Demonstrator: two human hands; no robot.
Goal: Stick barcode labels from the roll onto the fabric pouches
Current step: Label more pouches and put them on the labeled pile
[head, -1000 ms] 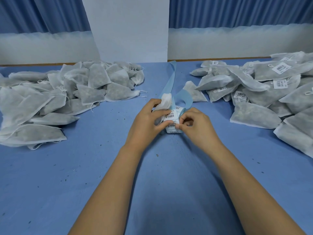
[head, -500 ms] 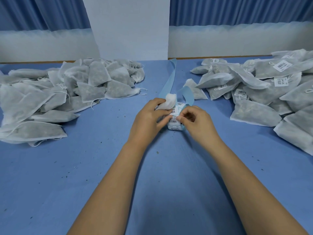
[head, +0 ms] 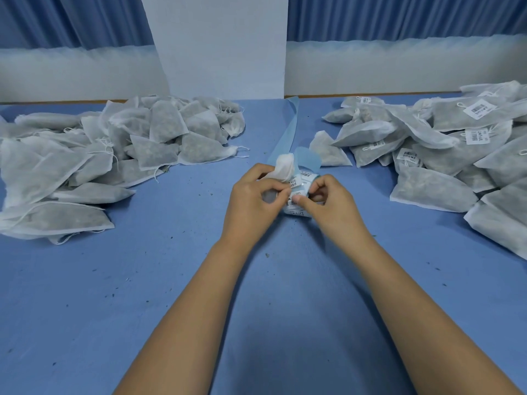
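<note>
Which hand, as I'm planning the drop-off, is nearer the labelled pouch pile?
Right. The right hand is left of the labelled pouch pile; the left hand is farther left.

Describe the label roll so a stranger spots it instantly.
On the blue table, midway between two pouch piles, the hands meet. The right hand grips the label roll, the left hand a pouch; only the roll trails pale blue backing.

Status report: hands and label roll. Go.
Left hand grips a pouch. Right hand pinches the label roll. Backing strip trails toward the far edge, not obstructing.
</note>
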